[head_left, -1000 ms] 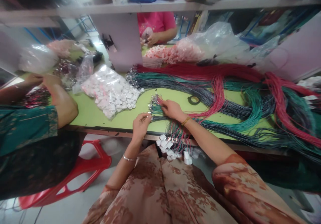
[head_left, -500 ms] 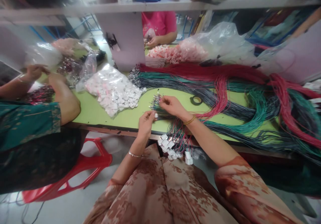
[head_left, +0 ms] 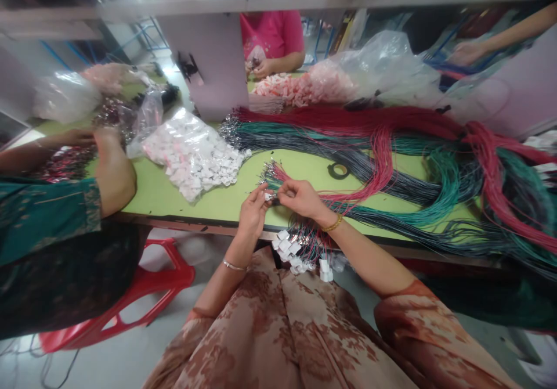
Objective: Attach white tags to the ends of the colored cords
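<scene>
**Right hand point(head_left: 303, 198) now down at the white connector point(head_left: 268, 196), off the wire tips point(head_left: 268, 171)**

Left hand point(head_left: 252, 212) pinches the white connector between thumb and fingers; connector sits at its fingertips, just left of the right hand. Half a second ago the right hand is up at the wire tips; now it's lower, thumb and finger pressed together right beside the connector. Too small to tell if a wire is between them. Wire tips now show uncovered just beyond the left hand, loose on the green surface point(head_left: 221, 203).

Bag of white connectors point(head_left: 195, 157) lies left of and beyond the left hand, unchanged. Black tape roll point(head_left: 333, 174) beyond and right of the right hand, same spot on the surface. Red wires point(head_left: 352, 121) stretch beyond both hands, same as before. Finished-looking bundle point(head_left: 300, 252) hangs over the surface edge, nearer the body than the right hand. Co-worker's hand point(head_left: 467, 53) is new, far beyond the right hand, to the right.
</scene>
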The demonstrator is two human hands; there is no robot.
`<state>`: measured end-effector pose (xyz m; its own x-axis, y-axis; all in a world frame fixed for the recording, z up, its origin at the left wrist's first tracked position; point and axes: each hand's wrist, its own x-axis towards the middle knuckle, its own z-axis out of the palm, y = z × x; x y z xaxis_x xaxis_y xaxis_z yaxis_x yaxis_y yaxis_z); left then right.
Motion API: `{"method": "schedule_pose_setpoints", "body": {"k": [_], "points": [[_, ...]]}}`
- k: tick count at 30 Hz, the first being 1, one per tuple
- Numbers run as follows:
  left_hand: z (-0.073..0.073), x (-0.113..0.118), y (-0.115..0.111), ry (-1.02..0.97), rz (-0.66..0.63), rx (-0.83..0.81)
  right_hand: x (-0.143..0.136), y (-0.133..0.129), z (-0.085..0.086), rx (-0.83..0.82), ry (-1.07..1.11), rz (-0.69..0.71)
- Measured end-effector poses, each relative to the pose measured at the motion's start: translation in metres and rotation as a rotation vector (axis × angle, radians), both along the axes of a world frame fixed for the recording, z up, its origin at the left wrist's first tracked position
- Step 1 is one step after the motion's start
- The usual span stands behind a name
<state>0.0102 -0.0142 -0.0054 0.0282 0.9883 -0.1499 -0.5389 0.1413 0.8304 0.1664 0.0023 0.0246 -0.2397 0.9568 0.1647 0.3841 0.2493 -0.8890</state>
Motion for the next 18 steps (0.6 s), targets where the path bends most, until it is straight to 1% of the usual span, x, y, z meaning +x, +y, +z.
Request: {"method": "schedule_pose_setpoints", "body": {"k": [4,7,10,15,18], "points": [[0.002,-0.002,-0.002,0.031,0.010,0.003,-0.001,-0.001,0.000,0.040,-0.062,-0.028],[0.004,-0.002,-0.003,0.072,0.009,0.016,-0.002,-0.001,0.002,0.068,-0.091,-0.004],[0.002,-0.001,-0.005,0.100,0.022,0.024,-0.005,-0.004,0.003,0.117,-0.117,0.022],[-0.004,0.004,-0.004,0.130,0.072,-0.003,-0.008,-0.007,-0.007,0.125,-0.077,0.041],[-0.002,0.005,-0.003,0.178,0.104,0.010,-0.009,-0.003,-0.013,0.068,-0.033,0.020]]}}
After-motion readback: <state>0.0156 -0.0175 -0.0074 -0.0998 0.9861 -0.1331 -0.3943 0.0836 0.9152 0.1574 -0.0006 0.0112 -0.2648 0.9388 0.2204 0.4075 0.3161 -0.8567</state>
